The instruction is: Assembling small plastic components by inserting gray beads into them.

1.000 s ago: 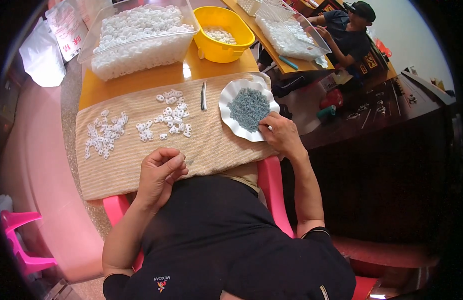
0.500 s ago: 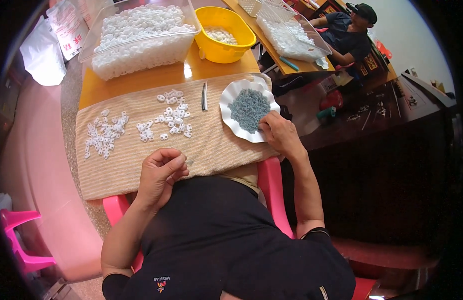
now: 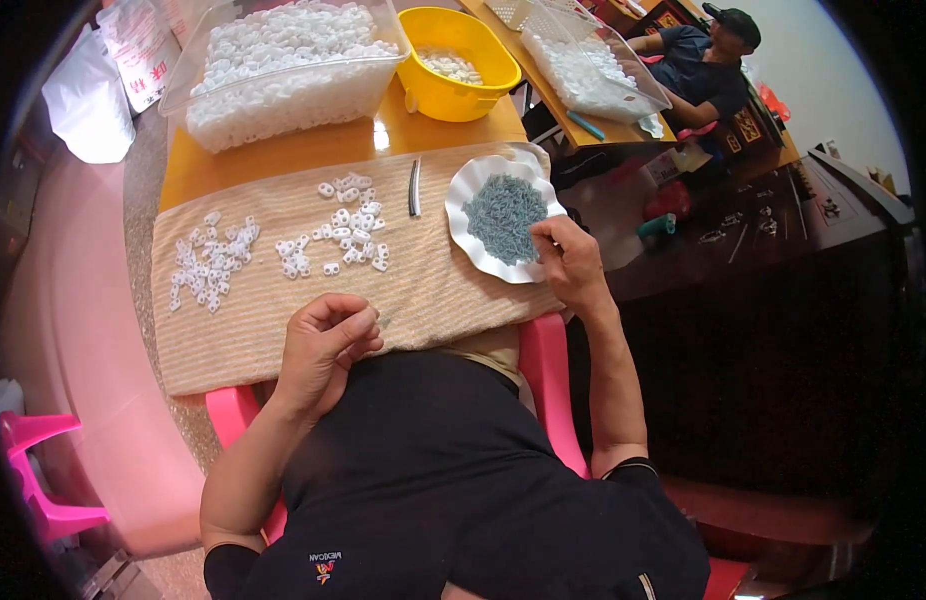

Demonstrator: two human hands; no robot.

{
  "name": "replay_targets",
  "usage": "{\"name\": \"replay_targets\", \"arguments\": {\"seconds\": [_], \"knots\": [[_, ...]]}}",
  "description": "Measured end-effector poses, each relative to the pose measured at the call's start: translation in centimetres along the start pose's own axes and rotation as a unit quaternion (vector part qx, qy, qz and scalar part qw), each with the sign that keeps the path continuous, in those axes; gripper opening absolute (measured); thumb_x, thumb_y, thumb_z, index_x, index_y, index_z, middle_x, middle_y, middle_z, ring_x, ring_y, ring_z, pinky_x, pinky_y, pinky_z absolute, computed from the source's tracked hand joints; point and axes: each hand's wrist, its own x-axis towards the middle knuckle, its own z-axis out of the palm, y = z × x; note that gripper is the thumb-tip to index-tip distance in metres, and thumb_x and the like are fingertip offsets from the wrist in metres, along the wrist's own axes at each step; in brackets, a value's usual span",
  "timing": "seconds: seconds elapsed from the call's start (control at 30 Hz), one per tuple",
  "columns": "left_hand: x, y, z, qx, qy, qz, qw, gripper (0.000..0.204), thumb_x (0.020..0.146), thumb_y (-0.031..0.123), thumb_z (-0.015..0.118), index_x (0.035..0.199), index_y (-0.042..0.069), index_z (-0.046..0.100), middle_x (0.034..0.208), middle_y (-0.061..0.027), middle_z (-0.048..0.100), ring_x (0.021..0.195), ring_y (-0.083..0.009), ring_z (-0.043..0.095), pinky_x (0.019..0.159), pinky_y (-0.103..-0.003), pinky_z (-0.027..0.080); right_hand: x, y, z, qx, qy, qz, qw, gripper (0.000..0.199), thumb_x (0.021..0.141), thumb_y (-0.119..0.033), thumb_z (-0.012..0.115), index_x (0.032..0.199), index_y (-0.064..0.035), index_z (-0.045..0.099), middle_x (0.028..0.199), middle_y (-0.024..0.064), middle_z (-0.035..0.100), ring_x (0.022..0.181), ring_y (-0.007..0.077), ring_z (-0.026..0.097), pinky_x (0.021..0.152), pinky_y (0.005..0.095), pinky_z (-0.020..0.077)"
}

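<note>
My left hand (image 3: pixel 326 348) is held over the front edge of the striped beige cloth (image 3: pixel 253 352), thumb and fingers pinched together; what it holds, if anything, is too small to make out. My right hand (image 3: pixel 575 264) pinches at the right side of a wavy-rimmed white plate (image 3: pixel 459 212), its fingertips at the edge of a heap of tiny grey-blue rod-like pieces (image 3: pixel 505 218). Anything between those fingertips is hidden. Small white two-holed plastic parts lie in a left group (image 3: pixel 213 262) and a middle group (image 3: pixel 355 238). Between them and the plate lies a slim dark-and-silver strip (image 3: pixel 415 188).
A clear bin (image 3: pixel 283 125) full of white parts and a yellow tub (image 3: pixel 438 98) of paler pieces stand behind the cloth. At the back right, a person (image 3: pixel 705 70) sits by another table with a clear bin (image 3: pixel 583 95). Pink chair arms (image 3: pixel 545 370) flank me.
My right hand has shifted slightly to the right at the plate's edge, its fingertips still pinched. The left hand keeps its pinch in nearly the same place. The whole view has shifted a little.
</note>
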Motion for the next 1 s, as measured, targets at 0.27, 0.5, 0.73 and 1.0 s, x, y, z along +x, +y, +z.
{"name": "replay_targets", "arguments": {"seconds": [0.27, 0.5, 0.73, 1.0], "knots": [[0.0, 0.0, 0.0, 0.011, 0.010, -0.010, 1.000, 0.012, 0.084, 0.007, 0.068, 0.093, 0.005, 0.061, 0.082, -0.0031, 0.062, 0.072, -0.0103, 0.061, 0.067, -0.024, 0.054, -0.3, -1.2, 0.9, 0.148, -0.022, 0.069, 0.986, 0.005, 0.087, 0.004, 0.058, 0.092, 0.0035, 0.060, 0.085, 0.0075, 0.059, 0.068, 0.0127, 0.061, 0.062, 0.0240, 0.0507], [0.1, 0.0, -0.4, 0.001, -0.030, -0.014, 0.999, 0.014, 0.085, 0.008, 0.069, 0.096, 0.005, 0.061, 0.085, -0.0044, 0.064, 0.076, -0.0118, 0.063, 0.070, -0.027, 0.056, -0.6, -7.3, 3.5, 0.339, -0.084, 0.016, 0.937, 0.003, 0.086, 0.004, 0.062, 0.087, 0.0061, 0.059, 0.082, 0.0098, 0.059, 0.068, 0.0141, 0.061, 0.062, 0.0241, 0.0513], [0.1, -0.2, -0.5, -0.015, -0.091, -0.010, 0.996, 0.015, 0.087, 0.008, 0.066, 0.100, 0.003, 0.060, 0.090, -0.0064, 0.066, 0.079, -0.0130, 0.064, 0.071, -0.027, 0.056, -0.5, -11.1, 7.6, 0.380, -0.162, -0.021, 0.910, 0.008, 0.082, 0.000, 0.070, 0.086, 0.0008, 0.063, 0.082, 0.0080, 0.061, 0.070, 0.0113, 0.057, 0.059, 0.0223, 0.0436], [-0.1, 0.1, -0.6, -0.019, -0.096, -0.033, 0.995, 0.014, 0.088, 0.010, 0.065, 0.099, 0.003, 0.060, 0.090, -0.0064, 0.065, 0.076, -0.0136, 0.064, 0.070, -0.026, 0.055, -1.1, -11.2, 9.1, 0.440, -0.169, 0.011, 0.882, 0.011, 0.084, -0.007, 0.071, 0.086, 0.0013, 0.063, 0.082, 0.0073, 0.060, 0.072, 0.0106, 0.058, 0.059, 0.0226, 0.0463]]}}
